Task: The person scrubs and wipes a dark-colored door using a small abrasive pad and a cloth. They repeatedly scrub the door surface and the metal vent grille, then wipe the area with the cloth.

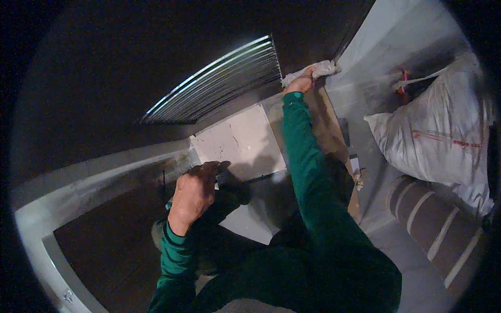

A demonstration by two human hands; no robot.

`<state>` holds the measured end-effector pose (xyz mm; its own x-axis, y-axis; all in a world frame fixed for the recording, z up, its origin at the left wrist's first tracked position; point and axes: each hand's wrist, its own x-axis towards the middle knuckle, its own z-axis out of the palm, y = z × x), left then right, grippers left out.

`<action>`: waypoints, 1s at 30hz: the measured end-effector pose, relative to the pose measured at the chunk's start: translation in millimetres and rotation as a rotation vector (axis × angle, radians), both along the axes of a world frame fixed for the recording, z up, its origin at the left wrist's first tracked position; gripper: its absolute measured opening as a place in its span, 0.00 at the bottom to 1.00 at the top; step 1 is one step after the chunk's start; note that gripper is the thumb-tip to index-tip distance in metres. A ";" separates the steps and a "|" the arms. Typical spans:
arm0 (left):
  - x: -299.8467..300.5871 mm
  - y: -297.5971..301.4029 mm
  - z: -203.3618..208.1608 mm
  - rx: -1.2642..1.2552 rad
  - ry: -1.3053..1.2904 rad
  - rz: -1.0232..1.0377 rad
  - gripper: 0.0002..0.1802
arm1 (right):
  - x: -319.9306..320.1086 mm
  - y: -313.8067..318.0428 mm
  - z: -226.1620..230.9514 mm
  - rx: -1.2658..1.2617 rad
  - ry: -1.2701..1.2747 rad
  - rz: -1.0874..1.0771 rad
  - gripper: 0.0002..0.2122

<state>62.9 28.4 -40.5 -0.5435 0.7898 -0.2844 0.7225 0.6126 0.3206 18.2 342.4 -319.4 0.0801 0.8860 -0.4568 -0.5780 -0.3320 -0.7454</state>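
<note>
My right hand [300, 83] reaches far forward, closed on a crumpled whitish cloth [324, 68]. The cloth lies against the lower part of a dark panel [104, 78], just right of a slatted metal grille [224, 78]. Nearer to me, my left hand [192, 194] is curled with its back toward me. A small dark tip shows past its fingers, but what it grips, if anything, I cannot make out. Beyond that hand lies a pale, stained board [240, 141], with a shadow across its near part. Both forearms wear green sleeves.
At the right, a bulging white sack [433, 130] with red marks leans by the grey wall. Below it lies a brown roll with pale stripes [436, 224]. A brown board [329, 122] lies beside my right forearm. A pale metal frame [62, 266] edges the lower left.
</note>
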 end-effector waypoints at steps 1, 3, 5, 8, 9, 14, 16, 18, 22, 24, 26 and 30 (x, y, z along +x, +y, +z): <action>1.2 2.7 -1.1 -0.027 -0.006 -0.010 0.14 | 3.1 10.5 -34.3 -0.090 0.030 0.023 0.25; 2.1 9.1 -2.7 -0.042 -0.017 -0.020 0.13 | 9.7 33.0 -98.9 -0.225 0.155 0.125 0.23; 0.6 14.3 -3.8 -0.019 -0.030 -0.023 0.13 | 17.2 51.4 -143.7 -0.309 0.282 0.241 0.22; -3.3 19.8 -6.9 0.014 -0.011 -0.068 0.12 | 21.5 52.3 -134.5 -0.408 0.399 0.287 0.19; -4.1 20.1 -8.8 0.005 -0.026 -0.063 0.13 | 19.8 44.6 -106.5 -0.291 0.437 0.283 0.19; -5.3 16.0 -19.9 0.053 0.002 -0.162 0.15 | 12.8 16.8 144.0 0.509 0.007 0.171 0.20; -6.8 12.4 -21.9 0.080 -0.013 -0.177 0.17 | 16.4 32.5 229.3 1.162 -0.186 0.060 0.18; -7.7 10.1 -24.6 0.107 -0.037 -0.184 0.18 | 20.9 36.8 247.4 1.156 -0.445 0.127 0.17; -7.4 10.9 -32.6 0.072 0.007 -0.187 0.18 | 31.1 11.8 164.6 0.659 -0.321 0.077 0.23; -7.0 10.3 -34.9 0.049 0.041 -0.187 0.17 | 29.4 2.1 125.4 0.173 -0.151 0.215 0.25; -7.6 8.6 -39.0 0.101 0.019 -0.207 0.16 | 23.9 -0.6 122.2 0.306 -0.177 0.168 0.27; -15.5 3.2 -47.5 0.300 -0.028 -0.224 0.15 | 9.4 5.9 230.7 0.445 -0.221 0.126 0.30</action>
